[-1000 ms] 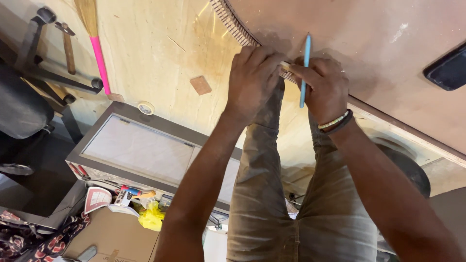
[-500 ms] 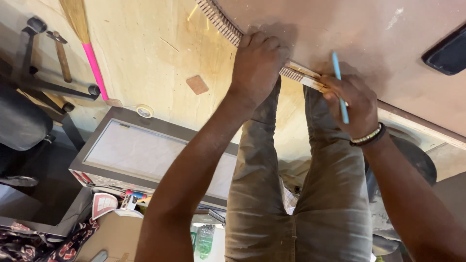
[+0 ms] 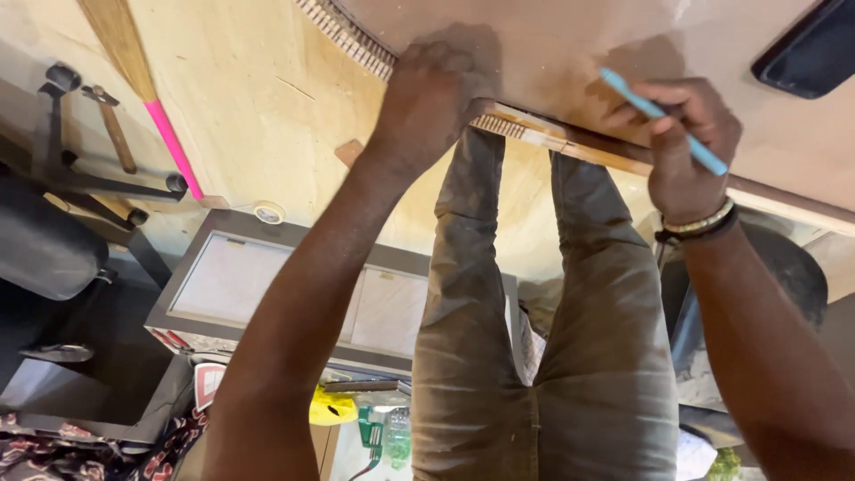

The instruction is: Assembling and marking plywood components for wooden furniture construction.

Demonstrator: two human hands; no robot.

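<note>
Along the near edge of the brown board (image 3: 570, 44), the left hand (image 3: 432, 102) lies flat with its fingers spread and pressed down, pinning a long wooden ruler (image 3: 534, 134) against that board. It grips nothing; the palm and fingers simply bear down on the ruler's strip. To the right of it on the board's edge, the right hand (image 3: 686, 147) has its fingers pinched around a light blue pencil (image 3: 663, 120), which slants up and left over the board's surface, its upper end just above the ruler. A beaded bracelet (image 3: 699, 223) and a dark band sit on that wrist.

The ruler runs slantwise along the board's near edge, from upper left to lower right, passing under the left hand and reaching the right hand; whether it goes on under the right hand I cannot tell.

Below the board are the person's 2 legs in olive trousers (image 3: 552, 356). Left of the board lies pale plywood (image 3: 258, 98), with a broom's pink handle (image 3: 174, 147), a hammer (image 3: 111, 125) and a roll of tape (image 3: 267, 212) on or beside it.
</note>
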